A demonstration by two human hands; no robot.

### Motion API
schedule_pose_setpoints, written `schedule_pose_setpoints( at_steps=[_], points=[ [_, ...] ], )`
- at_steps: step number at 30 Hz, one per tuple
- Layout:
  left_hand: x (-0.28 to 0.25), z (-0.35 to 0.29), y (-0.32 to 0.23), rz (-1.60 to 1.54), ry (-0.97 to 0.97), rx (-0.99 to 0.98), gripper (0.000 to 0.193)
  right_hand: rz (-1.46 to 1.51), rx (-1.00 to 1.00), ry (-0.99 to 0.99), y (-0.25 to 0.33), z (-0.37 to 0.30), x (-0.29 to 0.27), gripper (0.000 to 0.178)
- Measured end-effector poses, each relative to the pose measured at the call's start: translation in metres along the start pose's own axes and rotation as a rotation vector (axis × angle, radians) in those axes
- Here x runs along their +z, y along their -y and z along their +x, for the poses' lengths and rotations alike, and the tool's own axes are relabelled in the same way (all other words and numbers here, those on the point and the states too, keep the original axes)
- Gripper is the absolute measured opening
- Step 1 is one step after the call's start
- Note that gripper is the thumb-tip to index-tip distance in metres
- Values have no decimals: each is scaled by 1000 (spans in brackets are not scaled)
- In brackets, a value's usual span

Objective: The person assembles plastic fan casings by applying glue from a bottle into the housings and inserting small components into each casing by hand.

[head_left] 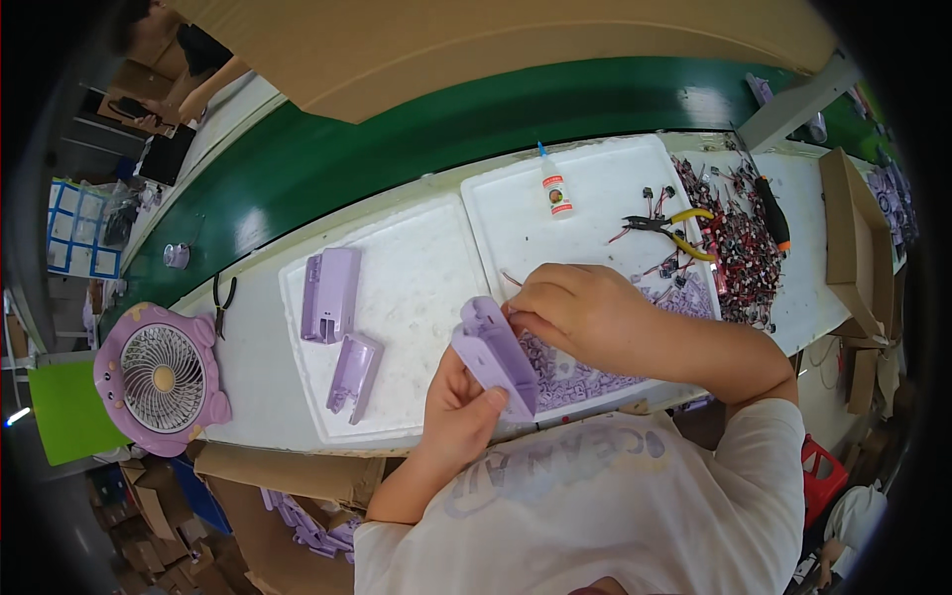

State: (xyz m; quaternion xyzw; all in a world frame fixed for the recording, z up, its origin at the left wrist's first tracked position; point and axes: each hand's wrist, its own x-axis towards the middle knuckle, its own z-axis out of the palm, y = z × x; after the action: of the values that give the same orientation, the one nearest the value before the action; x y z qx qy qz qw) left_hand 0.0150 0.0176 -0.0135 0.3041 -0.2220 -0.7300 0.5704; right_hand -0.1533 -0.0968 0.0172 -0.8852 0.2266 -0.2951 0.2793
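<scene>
**Lilac, hollow, oblong plastic housing (491, 352): likely light and stiff**

The left fingers (489, 402) grasp its lower end, thumb against its side; the right fingers (542, 297) bend close together at its upper end, whether pinching anything I cannot tell. Smooth walls probably slide easily and the thin rim could crack; the broad outer sides beside the left fingers seem the best hold.

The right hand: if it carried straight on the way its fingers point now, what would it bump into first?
Most likely the purple plastic housing in the left hand. The right hand points leftward at its upper end; whether they already touch is unclear.
</scene>
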Motion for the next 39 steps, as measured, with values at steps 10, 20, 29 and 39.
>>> schedule_pose_setpoints(
  at_steps=[10, 20, 29, 39],
  points=[
    [10, 0, 3, 212, 81, 127, 64, 93, 147, 106, -9, -2, -2, 10],
    [-17, 2, -10, 18, -204, 272, 66, -184, 122, 240, -28, -5, 4, 8],
    [-12, 1, -5, -9, -167, 182, 63, -265, 103, 245, -27, 8, 11, 9],
    [-4, 4, 0, -1, -150, 64, 66, -60, 250, 117, -38, 15, 15, 7]
  ],
)
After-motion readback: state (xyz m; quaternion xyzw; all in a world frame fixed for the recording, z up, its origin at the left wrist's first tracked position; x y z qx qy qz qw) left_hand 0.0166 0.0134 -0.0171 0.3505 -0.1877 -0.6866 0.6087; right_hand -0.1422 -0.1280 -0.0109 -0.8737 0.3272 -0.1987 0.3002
